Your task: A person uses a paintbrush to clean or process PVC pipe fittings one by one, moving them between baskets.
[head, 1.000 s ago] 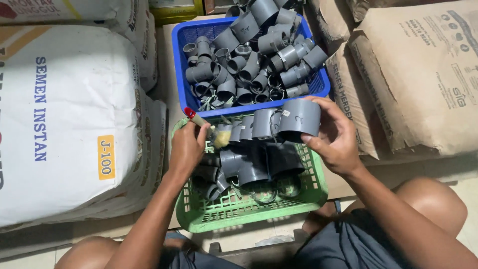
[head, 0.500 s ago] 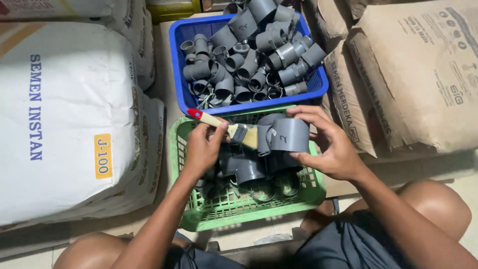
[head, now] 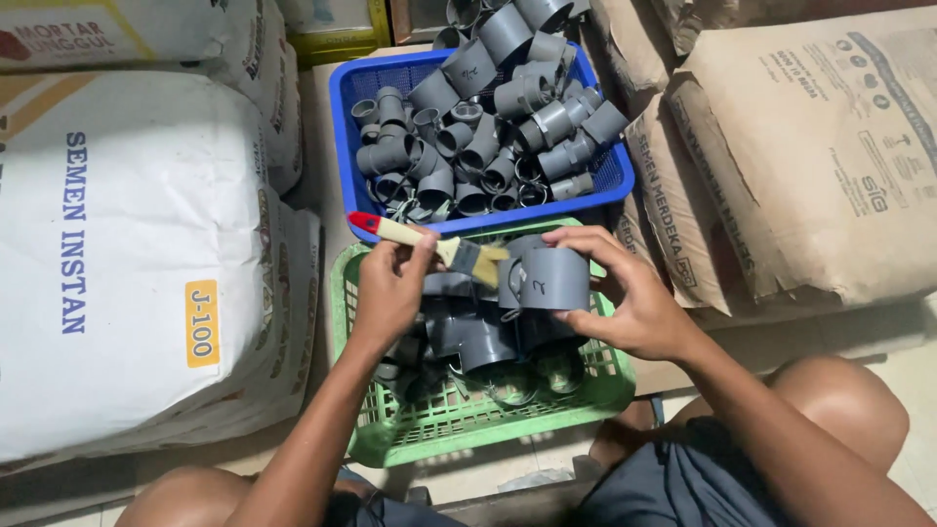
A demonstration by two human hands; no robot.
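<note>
Since the earlier frame the brush [head: 429, 244] tips its bristles down onto the fitting [head: 549, 279], which sits a little lower. In the head view, the left hand [head: 392, 289] pinches the brush handle over the green basket [head: 363, 431]. The right hand [head: 627, 295] curls around the grey fitting, above the same basket. Beyond the basket stands a blue basket [head: 344, 109] heaped with fittings; sacks [head: 127, 283] flank both.
</note>
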